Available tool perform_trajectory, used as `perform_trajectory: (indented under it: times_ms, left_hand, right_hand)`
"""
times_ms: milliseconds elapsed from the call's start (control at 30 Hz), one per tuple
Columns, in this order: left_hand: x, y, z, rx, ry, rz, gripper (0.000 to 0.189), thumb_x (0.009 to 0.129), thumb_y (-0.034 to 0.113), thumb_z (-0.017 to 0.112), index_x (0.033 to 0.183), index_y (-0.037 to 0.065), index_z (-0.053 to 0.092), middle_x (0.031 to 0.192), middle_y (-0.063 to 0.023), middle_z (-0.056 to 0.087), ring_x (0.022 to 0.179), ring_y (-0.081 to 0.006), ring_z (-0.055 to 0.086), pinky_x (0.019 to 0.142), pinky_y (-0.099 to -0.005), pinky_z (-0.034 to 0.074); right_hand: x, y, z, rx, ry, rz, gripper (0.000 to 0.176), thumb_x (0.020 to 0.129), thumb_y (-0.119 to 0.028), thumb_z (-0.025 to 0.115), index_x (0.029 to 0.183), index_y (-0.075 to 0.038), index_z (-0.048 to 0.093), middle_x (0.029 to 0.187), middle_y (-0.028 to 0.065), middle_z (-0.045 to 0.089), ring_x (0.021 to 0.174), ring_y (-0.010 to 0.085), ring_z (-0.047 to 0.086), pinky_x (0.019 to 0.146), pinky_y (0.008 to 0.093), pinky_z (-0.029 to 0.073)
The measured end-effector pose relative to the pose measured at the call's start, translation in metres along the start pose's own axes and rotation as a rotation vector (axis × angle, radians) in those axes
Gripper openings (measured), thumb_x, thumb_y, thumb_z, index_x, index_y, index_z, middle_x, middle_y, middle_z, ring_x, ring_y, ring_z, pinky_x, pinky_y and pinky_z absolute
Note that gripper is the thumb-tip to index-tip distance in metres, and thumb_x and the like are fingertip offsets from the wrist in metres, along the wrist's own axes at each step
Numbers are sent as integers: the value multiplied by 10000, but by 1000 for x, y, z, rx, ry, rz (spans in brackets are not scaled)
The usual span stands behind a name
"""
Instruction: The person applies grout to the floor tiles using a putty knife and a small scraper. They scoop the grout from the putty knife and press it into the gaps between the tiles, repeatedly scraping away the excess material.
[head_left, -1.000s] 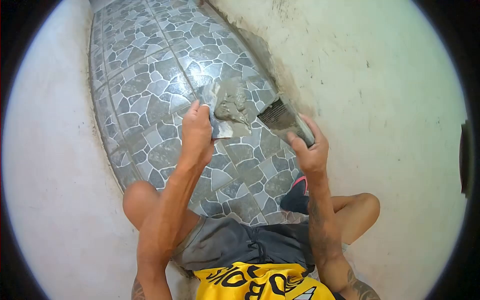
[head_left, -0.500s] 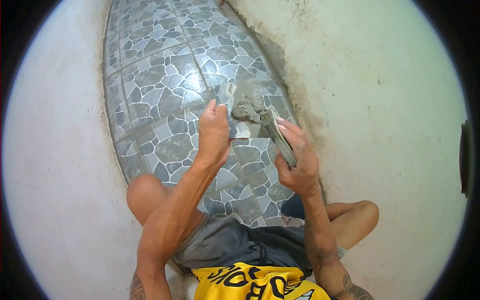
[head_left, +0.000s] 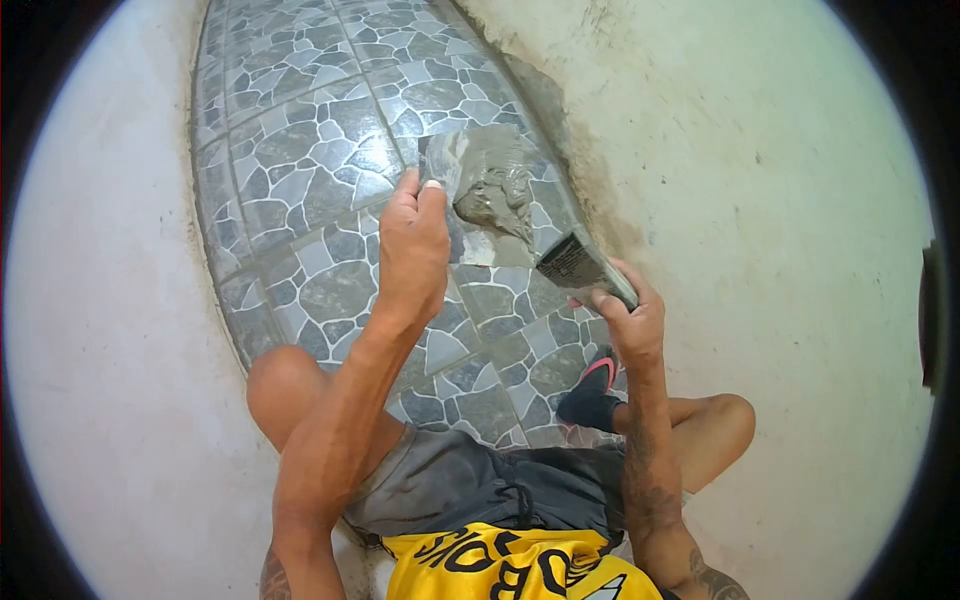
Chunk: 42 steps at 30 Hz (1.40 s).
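Wet grey mortar (head_left: 492, 200) lies in a smeared mound on a flat square board (head_left: 480, 247). At the board's left edge my left hand (head_left: 413, 245) grips it, thumb on top. My right hand (head_left: 632, 315) holds a small flat tool (head_left: 577, 268) with a dark, textured, mortar-stained face, just off the board's lower right corner. The tool is tilted, and a gap shows between it and the mound. What kind of tool it is, I cannot tell for certain.
Stone-patterned floor tiles (head_left: 335, 290) run away between a pale wall on the left (head_left: 110, 250) and another on the right (head_left: 770, 200). Rough mortar edges the right wall's base. My bent knees and a dark shoe (head_left: 590, 400) are near.
My right hand has drawn the tool back from the mortar toward the lower right and turned it, so its dark face shows. My left hand and the board have shifted slightly up and left.
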<state>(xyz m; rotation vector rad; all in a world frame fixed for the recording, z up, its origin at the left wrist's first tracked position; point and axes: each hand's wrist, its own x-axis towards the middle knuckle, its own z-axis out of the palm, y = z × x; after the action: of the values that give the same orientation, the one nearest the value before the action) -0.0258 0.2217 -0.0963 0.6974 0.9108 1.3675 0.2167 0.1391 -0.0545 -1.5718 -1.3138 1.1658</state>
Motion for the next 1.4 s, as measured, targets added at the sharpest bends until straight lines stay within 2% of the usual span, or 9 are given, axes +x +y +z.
perform_trajectory:
  times_ms: [67,167,367,567,767,1033,1133,1233,1400]
  left_hand:
    - [1,1,5,-56,5,29,369,944,154,434,1208,-86,528,838,10,535,722,-45,424,662,-213,389]
    - [-1,-6,5,-16,42,-14,410,942,156,434,1240,-118,504,895,-29,574,778,-57,472,721,-213,416]
    - [-2,-6,8,-40,-54,-12,495,944,157,440,1316,-169,419,983,-72,605,844,-74,504,783,-212,433]
    - [2,-10,5,-63,55,-42,384,955,142,426,1235,-114,481,957,-58,597,842,-89,528,768,-220,447]
    - [5,5,8,-190,16,-89,327,995,142,387,1255,-30,485,1067,-87,605,914,-148,603,841,-318,506]
    - [4,1,9,-62,102,-98,332,996,158,404,1281,15,496,1086,-71,611,927,-144,607,817,-292,511]
    - [-1,5,15,-27,189,-69,339,998,162,409,1285,1,490,1103,-81,615,946,-150,615,828,-302,516]
    - [-7,12,35,-34,321,-45,318,999,170,414,1243,-12,508,1101,-87,618,960,-155,621,834,-318,525]
    - [-10,14,62,-27,370,-68,381,989,157,427,1325,-17,466,1173,-120,601,1029,-194,612,884,-345,513]
  right_hand:
    - [3,6,-3,331,0,-39,457,801,-11,579,1237,104,505,1063,203,654,865,275,690,791,417,561]
    - [4,2,-3,545,-54,-79,486,781,-17,585,1229,142,483,1066,240,641,891,338,683,788,457,567]
    - [2,-4,-10,615,-57,-114,513,772,-22,585,1245,139,469,1086,256,628,893,373,679,760,498,575]
    - [-2,-43,-43,178,24,-75,477,750,-68,598,1190,101,527,1044,208,644,897,288,664,725,399,552]
    - [3,-81,-86,-538,-189,-164,348,741,7,541,1080,31,614,943,84,657,793,134,633,701,263,495]
    - [10,-36,-75,-893,-443,-518,380,661,17,637,1033,-25,575,1006,145,602,930,313,605,770,392,515]
    - [12,-39,-74,-842,-665,-466,360,638,-20,681,969,-30,541,942,131,568,911,307,590,744,417,516]
    - [29,-34,-81,-877,-825,-434,426,674,-4,668,1086,-41,565,1067,127,581,1007,319,575,809,399,506]
    - [73,-5,-102,-849,-801,-362,280,704,-20,623,972,-26,543,939,132,562,911,332,575,736,435,500]
